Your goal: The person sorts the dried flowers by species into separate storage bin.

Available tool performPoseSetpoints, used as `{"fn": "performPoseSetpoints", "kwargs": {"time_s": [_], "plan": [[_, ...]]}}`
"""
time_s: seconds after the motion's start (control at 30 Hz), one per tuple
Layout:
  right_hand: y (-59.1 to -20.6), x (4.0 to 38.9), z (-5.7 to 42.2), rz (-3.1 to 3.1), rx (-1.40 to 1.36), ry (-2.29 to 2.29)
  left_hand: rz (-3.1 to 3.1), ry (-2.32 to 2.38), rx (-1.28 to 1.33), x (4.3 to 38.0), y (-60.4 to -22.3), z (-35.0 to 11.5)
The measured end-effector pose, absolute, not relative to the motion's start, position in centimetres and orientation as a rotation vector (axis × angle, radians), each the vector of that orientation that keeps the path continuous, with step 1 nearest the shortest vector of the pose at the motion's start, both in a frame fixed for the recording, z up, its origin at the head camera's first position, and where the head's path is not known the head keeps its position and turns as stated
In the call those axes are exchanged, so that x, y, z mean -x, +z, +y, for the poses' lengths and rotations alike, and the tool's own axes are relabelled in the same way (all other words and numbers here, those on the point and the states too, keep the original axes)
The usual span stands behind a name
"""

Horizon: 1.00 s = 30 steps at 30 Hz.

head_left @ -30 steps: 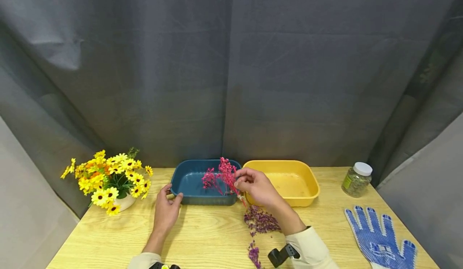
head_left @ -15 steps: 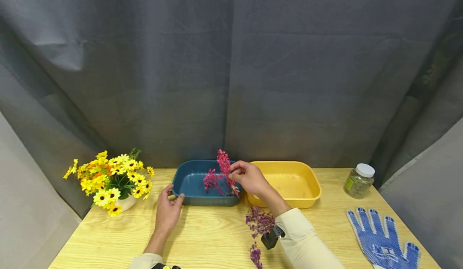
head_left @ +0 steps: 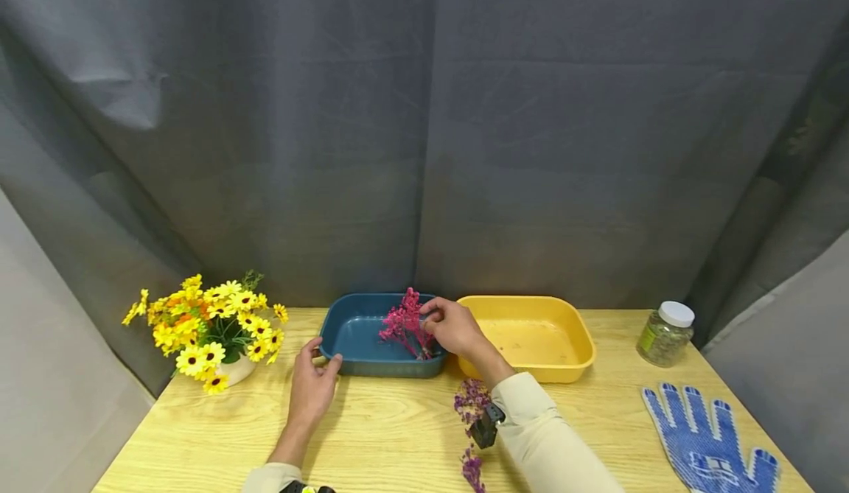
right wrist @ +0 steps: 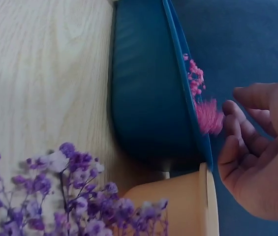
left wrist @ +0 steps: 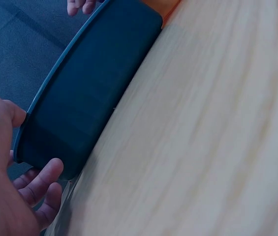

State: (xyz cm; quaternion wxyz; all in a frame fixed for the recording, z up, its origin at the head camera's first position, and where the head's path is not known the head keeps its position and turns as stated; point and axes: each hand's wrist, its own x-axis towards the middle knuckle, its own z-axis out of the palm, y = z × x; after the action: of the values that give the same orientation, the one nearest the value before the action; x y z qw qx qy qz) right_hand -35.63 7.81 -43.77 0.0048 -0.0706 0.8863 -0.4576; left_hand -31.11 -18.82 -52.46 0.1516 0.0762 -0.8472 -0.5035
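Note:
My left hand [head_left: 312, 390] holds the front left corner of a dark blue plastic basin [head_left: 385, 369], thumb on the front rim and fingers around the side in the left wrist view. Pink dried flowers [head_left: 402, 321] lean inside the basin's right end, their heads above the rim. Just beside them is my right hand [head_left: 456, 327], over the basin's right rim. In the right wrist view its thumb and fingers stand apart, with a small gap to the blurred pink stems [right wrist: 210, 116]. Purple dried flowers [right wrist: 79, 196] lie on the table under the right forearm.
A yellow basin [head_left: 557, 373] stands against the blue one on the right. Potted yellow flowers [head_left: 215, 323] stand at the left. To the right are a white-lidded jar [head_left: 665, 334] and a blue-and-white work glove [head_left: 706, 434]. A grey curtain [head_left: 424, 124] hangs behind the table.
My right hand has moved left from the gap between the basins to the blue basin, and the pink flowers have come down inside it and left the fingers. The left hand stays at its corner.

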Motion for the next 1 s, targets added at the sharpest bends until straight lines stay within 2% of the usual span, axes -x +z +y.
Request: {"fn": "performPoseSetpoints", "kwargs": {"time_s": [0.4, 1.0], "plan": [[-43.5, 34.0, 9.4, 2.759, 0.226, -1.551, -2.440, -1.446, -0.218, 31.0, -52.3, -18.8], [-45.0, 34.4, 9.9, 2.764, 0.188, -1.525, -2.447, -1.440, -0.231, 31.0, -52.4, -18.8]]}}
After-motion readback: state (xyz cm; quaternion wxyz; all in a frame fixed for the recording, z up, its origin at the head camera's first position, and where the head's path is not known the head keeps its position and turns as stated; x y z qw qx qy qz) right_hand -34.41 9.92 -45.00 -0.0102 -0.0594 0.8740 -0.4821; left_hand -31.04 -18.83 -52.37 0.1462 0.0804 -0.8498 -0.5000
